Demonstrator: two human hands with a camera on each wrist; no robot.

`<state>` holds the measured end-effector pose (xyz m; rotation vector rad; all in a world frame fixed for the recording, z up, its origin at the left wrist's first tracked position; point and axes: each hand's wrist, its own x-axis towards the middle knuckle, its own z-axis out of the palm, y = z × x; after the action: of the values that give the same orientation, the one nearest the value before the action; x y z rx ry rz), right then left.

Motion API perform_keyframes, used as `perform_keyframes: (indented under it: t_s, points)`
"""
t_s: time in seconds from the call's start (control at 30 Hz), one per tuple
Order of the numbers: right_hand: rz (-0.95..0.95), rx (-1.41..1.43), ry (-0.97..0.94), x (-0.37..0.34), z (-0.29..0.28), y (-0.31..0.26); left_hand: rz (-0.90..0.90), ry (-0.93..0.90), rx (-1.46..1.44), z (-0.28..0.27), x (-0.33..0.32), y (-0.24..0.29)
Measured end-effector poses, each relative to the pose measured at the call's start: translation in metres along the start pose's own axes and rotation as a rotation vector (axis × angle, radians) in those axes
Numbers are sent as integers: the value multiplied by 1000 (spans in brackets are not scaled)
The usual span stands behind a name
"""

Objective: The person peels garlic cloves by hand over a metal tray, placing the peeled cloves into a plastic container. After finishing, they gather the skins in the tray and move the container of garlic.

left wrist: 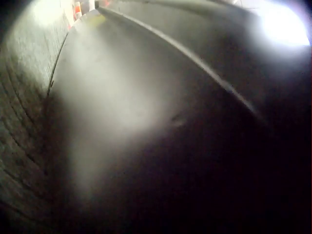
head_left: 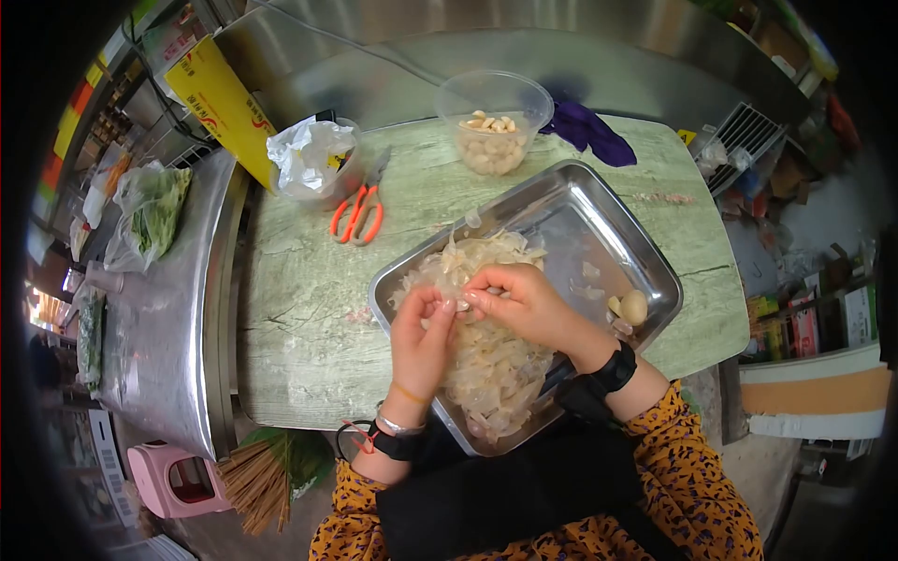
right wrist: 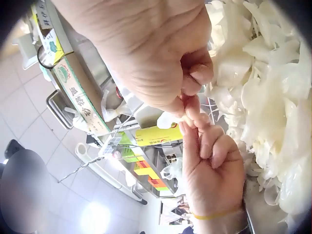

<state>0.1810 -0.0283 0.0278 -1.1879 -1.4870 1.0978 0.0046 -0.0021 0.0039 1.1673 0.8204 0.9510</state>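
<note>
Over a metal tray (head_left: 564, 224), the left hand (head_left: 418, 346) and the right hand (head_left: 524, 304) meet fingertip to fingertip, pinching a small garlic clove (head_left: 461, 305) between them. In the right wrist view, the right hand (right wrist: 146, 53) is above the left hand (right wrist: 214, 170), and a whitish piece (right wrist: 168, 120) shows at their fingertips. Garlic skins (head_left: 496, 374) heap up beneath the hands on the tray's left side. A round garlic bulb (head_left: 634, 307) and a few cloves lie at its right end. The left wrist view is dark and blurred, with no hand showing.
Beyond the tray stands a clear bowl (head_left: 491, 150) of peeled cloves, beside a purple cloth (head_left: 591, 131). Orange-handled scissors (head_left: 356, 217) lie on the table (head_left: 299, 309) near a tub with crumpled white plastic (head_left: 311, 152). A metal counter (head_left: 159, 327) adjoins on the left.
</note>
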Motion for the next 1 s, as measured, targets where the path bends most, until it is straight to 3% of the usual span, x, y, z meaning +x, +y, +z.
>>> perform_keyframes:
  t_s: [0.1,0.17,0.37,0.4,0.43,0.47,0.5,0.57,0.63,0.7,0.73,0.83,0.9,1.0]
  points:
    - [8,123,-15,1,0,6,31,-39,9,-2,-2,0]
    - [281,384,-108,1,-3,1,4,-52,-22,-2,-4,5]
    - [371,680,-238,1,-5,10,-109,-162,-228,-9,-2,4]
    - [371,679,-238,0,-2,10,-149,-161,-273,-9,-1,6]
    - [270,490,-131,0,5,10,-149,-161,-274,-5,-2,9]
    - [169,301,-28,0,9,9,-131,-72,-250,1,-3,13]
    - [169,301,-32,1,10,8,-113,17,-225,5,-4,15]
    - [39,55,82,0,12,4,-67,52,-170,7,-3,11]
    - [78,70,93,-1,13,-3,-22,82,-117,4,-2,2]
    - [117,85,102,-2,12,-7,133,32,238,-4,-2,-5]
    - [99,78,96,-2,11,-9,133,33,238,-4,-2,-5]
    - [80,96,144,-2,11,-2,39,20,135,-1,-3,2]
    - [75,123,196,0,8,2,-22,14,-221,2,-4,12]
    - [148,292,324,3,-2,9,-50,-13,-305,-5,-4,10]
